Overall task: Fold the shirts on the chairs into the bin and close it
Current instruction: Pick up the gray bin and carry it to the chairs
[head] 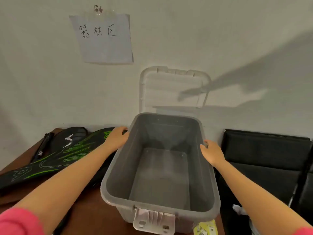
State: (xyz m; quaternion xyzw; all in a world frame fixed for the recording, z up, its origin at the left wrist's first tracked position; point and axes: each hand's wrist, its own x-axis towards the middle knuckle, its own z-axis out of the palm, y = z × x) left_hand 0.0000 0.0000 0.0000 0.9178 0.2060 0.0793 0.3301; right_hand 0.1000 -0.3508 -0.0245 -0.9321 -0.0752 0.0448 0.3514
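Pale plaster wall rose behind the bin (pixel 160 167), a grey translucent plastic tub on a brown table (pixel 81 211), empty, its long axis running away from the person. Its clear ribbed lid (pixel 172 89) leaned upright against the wall just behind. The left hand (pixel 116 138) gripped the bin's left rim and the right hand (pixel 211 153) its right rim, fingers curled over, probably; equally near. No shirts showed.
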